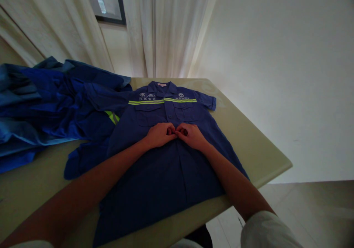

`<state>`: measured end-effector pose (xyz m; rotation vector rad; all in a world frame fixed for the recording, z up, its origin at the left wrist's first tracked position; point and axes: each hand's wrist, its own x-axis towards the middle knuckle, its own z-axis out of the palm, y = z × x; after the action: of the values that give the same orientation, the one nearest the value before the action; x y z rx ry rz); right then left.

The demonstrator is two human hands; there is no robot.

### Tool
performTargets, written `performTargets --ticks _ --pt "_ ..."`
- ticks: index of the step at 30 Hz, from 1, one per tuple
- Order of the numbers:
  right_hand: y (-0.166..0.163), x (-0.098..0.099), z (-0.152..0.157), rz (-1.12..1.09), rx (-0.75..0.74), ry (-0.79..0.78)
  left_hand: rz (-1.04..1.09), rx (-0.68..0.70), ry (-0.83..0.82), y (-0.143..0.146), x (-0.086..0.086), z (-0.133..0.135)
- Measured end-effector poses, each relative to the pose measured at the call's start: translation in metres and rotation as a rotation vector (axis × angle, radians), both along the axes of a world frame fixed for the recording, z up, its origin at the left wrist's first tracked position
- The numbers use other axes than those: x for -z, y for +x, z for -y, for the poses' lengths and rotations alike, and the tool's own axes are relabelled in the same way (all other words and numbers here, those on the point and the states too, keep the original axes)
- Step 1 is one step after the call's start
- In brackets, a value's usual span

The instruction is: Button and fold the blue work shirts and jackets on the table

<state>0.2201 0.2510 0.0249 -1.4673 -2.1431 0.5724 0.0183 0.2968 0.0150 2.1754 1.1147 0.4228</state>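
Note:
A dark blue short-sleeved work shirt with a yellow-green reflective chest stripe lies flat, front up, on the pale table, collar pointing away from me. My left hand and my right hand meet at the shirt's centre front, just below the two chest pockets. Both have their fingers curled and pinched on the front placket. The fingertips of both hands touch each other, and what lies between them is too small to make out.
A heap of crumpled blue work clothes covers the table's left side, partly overlapping the shirt's left sleeve. White curtains and a window hang behind the table. The table's right edge drops to a light floor.

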Motion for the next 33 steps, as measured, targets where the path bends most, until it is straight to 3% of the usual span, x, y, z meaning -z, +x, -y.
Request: performTargets --ticks 10,17,28,33 --pt "-0.001 0.0 0.005 0.256 -0.138 0.15 -0.002 -0.011 0.054 0.004 0.0 0.004" --pt "-0.005 -0.003 0.008 0.267 -0.129 0.142 -0.077 -0.024 0.126 0.006 -0.004 0.011" --pt "-0.004 0.003 0.004 -0.096 0.065 -0.042 -0.242 -0.002 0.242 0.01 -0.006 0.023" --pt "0.003 0.008 -0.004 -0.089 0.099 -0.02 -0.173 0.021 0.296 0.008 0.0 0.022"
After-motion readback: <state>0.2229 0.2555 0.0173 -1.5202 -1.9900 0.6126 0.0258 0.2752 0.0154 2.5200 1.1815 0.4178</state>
